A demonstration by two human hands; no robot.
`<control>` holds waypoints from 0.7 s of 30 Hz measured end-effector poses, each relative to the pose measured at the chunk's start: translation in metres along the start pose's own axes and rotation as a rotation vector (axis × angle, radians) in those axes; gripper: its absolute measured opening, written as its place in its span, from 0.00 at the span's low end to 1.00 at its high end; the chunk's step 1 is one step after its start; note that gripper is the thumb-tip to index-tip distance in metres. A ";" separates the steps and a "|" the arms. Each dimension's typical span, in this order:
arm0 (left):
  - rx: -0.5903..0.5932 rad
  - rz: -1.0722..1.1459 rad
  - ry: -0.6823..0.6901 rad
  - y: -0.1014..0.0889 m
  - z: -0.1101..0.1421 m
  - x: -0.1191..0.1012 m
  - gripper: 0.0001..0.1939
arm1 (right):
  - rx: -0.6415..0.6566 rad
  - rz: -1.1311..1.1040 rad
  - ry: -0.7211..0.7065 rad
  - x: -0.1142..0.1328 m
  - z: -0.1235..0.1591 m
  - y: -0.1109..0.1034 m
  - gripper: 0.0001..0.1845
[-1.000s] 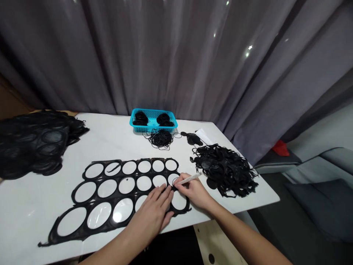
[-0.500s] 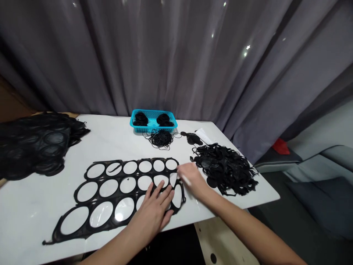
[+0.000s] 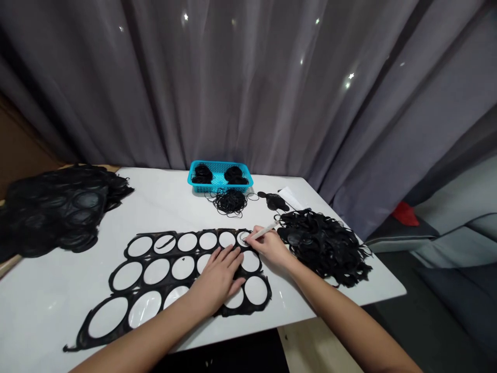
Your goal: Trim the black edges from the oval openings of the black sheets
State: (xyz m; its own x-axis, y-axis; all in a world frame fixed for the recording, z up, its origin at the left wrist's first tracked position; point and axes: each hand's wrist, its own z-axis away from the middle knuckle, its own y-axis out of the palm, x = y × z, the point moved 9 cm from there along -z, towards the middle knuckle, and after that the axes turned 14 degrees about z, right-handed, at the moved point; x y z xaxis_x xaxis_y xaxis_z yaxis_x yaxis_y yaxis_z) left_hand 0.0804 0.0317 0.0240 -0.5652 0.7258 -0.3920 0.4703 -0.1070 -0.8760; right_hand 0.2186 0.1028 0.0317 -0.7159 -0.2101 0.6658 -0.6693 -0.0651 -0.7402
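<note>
- Left hand point(image 3: 221, 274) in the head view lies palm down, fingers nearly straight and slightly parted, gripping nothing, flat on the right part of the black perforated sheet point(image 3: 248, 311).
- Right hand point(image 3: 272, 247) is closed in a pinch around a slim white pen-like tool point(image 3: 266, 229), near the sheet's upper right corner; a thin black ring shows in the opening there.
- Black perforated sheet lies across the lower centre of the frame, on the white table point(image 3: 39, 305).
- It looks thin, light and limp, probably rubbery, so the narrow webs between holes may stretch, curl or tear if tugged.
- Spread fingers across several webs should hold it best; the smooth tabletop could let it slide.
- For lifting, the broader junctions between holes seem safer than a single slim rim.
</note>
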 end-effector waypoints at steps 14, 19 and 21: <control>-0.025 -0.017 0.010 0.011 0.007 0.004 0.25 | 0.055 -0.057 -0.007 0.001 0.003 0.009 0.07; -0.020 -0.031 0.007 0.012 0.007 0.003 0.26 | -0.025 0.142 -0.230 0.017 0.013 0.011 0.05; -0.022 -0.029 0.006 0.012 0.006 0.003 0.26 | -0.048 0.320 -0.379 0.029 0.019 0.018 0.06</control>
State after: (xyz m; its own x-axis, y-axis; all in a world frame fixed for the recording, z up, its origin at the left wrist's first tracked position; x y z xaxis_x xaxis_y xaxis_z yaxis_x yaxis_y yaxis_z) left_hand 0.0796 0.0285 0.0108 -0.5751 0.7323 -0.3646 0.4682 -0.0708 -0.8808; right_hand 0.1898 0.0775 0.0360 -0.7701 -0.5527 0.3186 -0.4430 0.1039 -0.8905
